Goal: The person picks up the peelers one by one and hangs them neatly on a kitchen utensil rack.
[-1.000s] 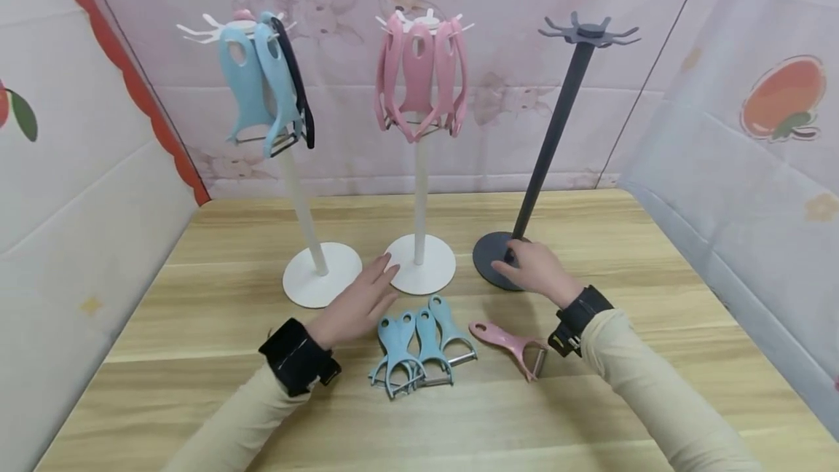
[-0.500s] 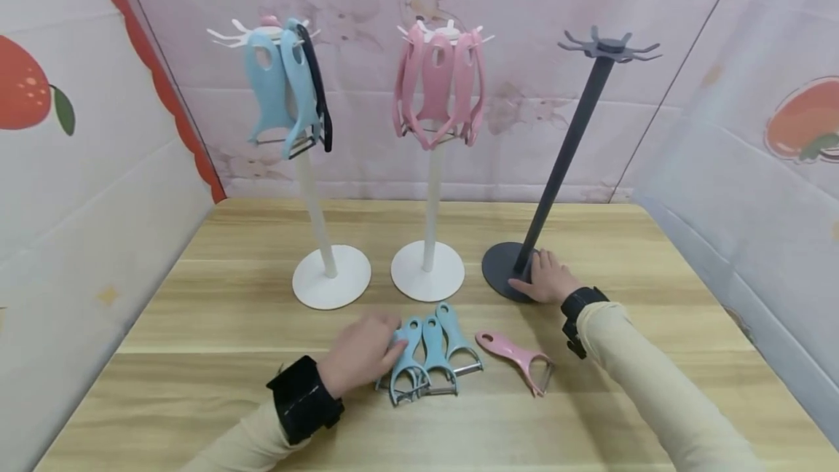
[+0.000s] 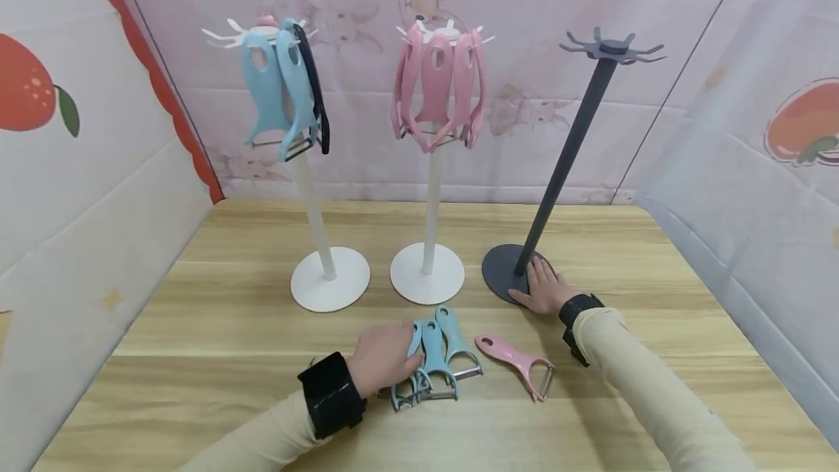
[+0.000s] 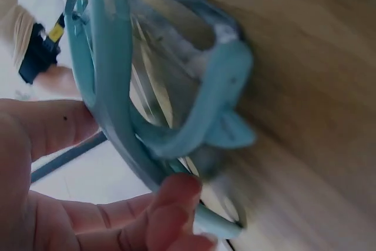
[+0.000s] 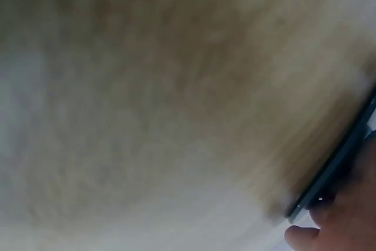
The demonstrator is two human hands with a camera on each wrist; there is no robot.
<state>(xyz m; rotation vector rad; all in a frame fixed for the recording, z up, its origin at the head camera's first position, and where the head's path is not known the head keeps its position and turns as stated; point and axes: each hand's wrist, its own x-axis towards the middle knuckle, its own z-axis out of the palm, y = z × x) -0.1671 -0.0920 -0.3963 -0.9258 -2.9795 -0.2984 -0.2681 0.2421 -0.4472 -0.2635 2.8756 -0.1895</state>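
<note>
- Blue peelers (image 3: 434,347) lie bunched on the table (image 3: 197,355), a pink peeler (image 3: 506,350) near them.
- Left hand (image 3: 385,355): thumb and fingers pinch one blue peeler (image 4: 114,74).
- Right hand (image 3: 542,291): thumb spread from the fingers, resting on the round base (image 3: 501,272) of the dark stand (image 3: 570,159).

We see several light-blue peelers (image 3: 432,348) with metal blades, bunched together on the table (image 3: 164,312), handles away from the person; the left hand (image 3: 385,357) grips one. Farther back stands a dark grey stand (image 3: 565,164), hooks on top, its round base under the right hand (image 3: 542,290).
</note>
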